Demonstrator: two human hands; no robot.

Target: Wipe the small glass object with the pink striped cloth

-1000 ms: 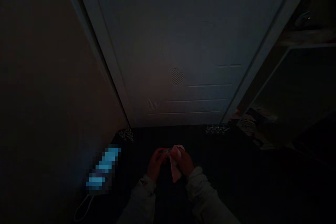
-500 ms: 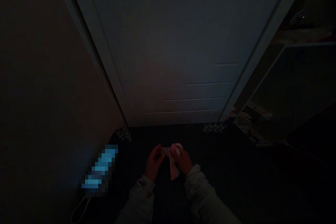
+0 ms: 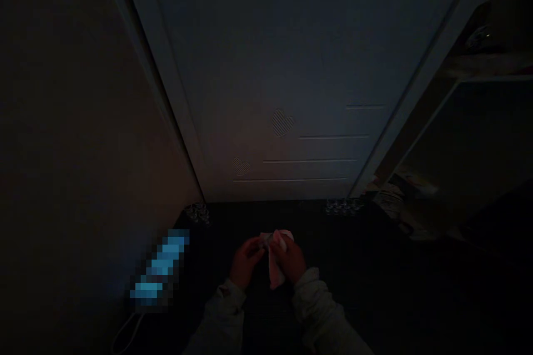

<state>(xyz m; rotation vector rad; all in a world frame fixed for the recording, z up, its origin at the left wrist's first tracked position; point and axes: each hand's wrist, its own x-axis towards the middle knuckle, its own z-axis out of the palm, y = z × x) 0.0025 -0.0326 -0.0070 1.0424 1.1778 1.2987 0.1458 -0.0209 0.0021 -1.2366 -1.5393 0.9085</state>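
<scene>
The room is very dark. My left hand [image 3: 245,264] and my right hand [image 3: 291,260] are held close together low in the middle, over a dark floor. Between them is a small pale pink piece of cloth or paper [image 3: 275,258]. My right hand is closed on it, and a strip hangs down below the fingers. My left hand's fingertips pinch its upper edge. I cannot make out what the thing is. Both arms wear light sleeves.
A closed pale door [image 3: 291,94] with heart marks stands straight ahead. A glowing blue screen [image 3: 160,272] lies on the floor at the left with a white cable [image 3: 125,333] near it. Small shiny objects [image 3: 343,206] sit by the door. A shelf unit [image 3: 466,122] rises at the right.
My hands stay together on the pink piece with only small finger shifts. The view wobbled slightly.
</scene>
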